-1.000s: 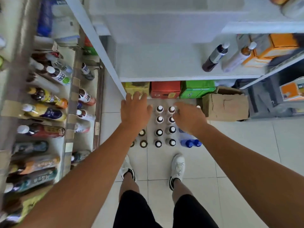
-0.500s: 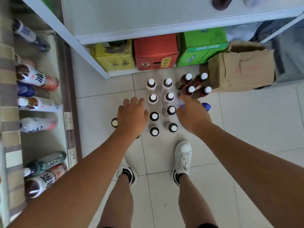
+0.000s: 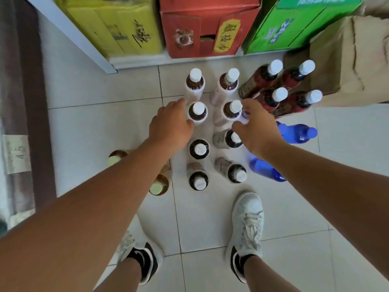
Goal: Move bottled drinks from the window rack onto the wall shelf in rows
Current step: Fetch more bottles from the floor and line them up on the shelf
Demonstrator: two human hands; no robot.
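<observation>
price tag on the left rack looks like 4.5. print on the far red box and green box is too blurry to read.

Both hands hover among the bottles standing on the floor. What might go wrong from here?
1. The white-capped bottles stand close together, so the left hand or right hand may topple neighbours while grasping.
2. The left arm crosses above two pale-capped bottles and might knock them if lowered.
</observation>
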